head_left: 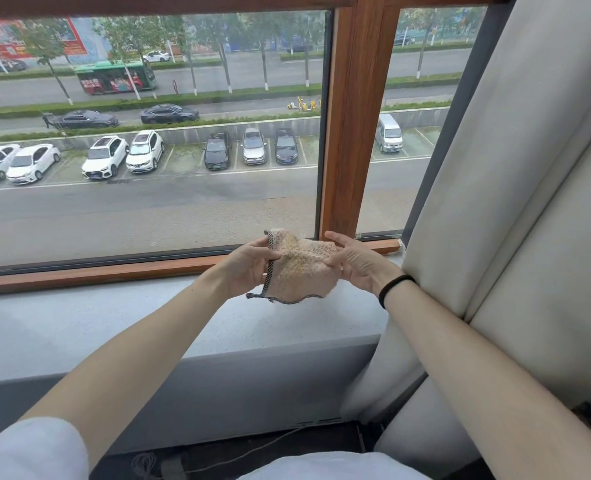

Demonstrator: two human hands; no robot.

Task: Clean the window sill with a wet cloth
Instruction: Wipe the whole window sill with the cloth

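A pinkish-beige cloth with a dark checked edge hangs in the air above the right part of the pale grey window sill. My left hand pinches its left edge. My right hand, with a black band on the wrist, pinches its upper right corner. The cloth is stretched between both hands, and its lower edge droops close to the sill.
The wooden window frame and its lower rail border the sill at the back. A beige curtain hangs at the right, down past the sill's end. A thin cable lies on the dark floor below.
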